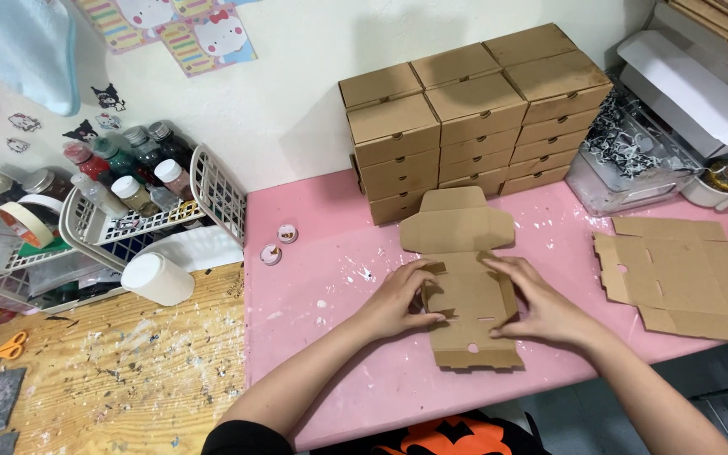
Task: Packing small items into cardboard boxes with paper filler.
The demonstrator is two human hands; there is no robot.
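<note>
Pink paint-flecked tabletop (330, 337) fills the centre of the frame, below a white wall.

Hands: left hand (398, 299) and right hand (541, 307), fingers of both curled and pressing on the side flaps of one partly folded brown corrugated cardboard box blank (465, 286), centre frame. Thumbs rest on the inner panel, fingertips hold the raised side walls. Lid flap of the blank lies flat, pointing toward the wall.

Count, working outward:
- Two small round pink-lidded pots (280, 244), left of the blank, near each other, on the pink surface.
- One stack of flat unfolded brown cardboard blanks (684, 278), right edge, apart from the right hand.
- Finished closed brown cardboard boxes (473, 118), stacked against the wall, upper centre: three columns across the front, about five high; a back row shows behind, its full number hidden.
- One clear plastic bin (625, 160) with black-and-white contents, upper right.
- Two white wire-mesh baskets (136, 219), left, holding capped paint bottles, number unclear.
- One white cylindrical container (157, 278) lying on its side, on the wooden table (128, 362), lower left.
- One roll of beige tape (27, 221), far left.
- One pair of orange-handled scissors (6, 347), lower left.
</note>
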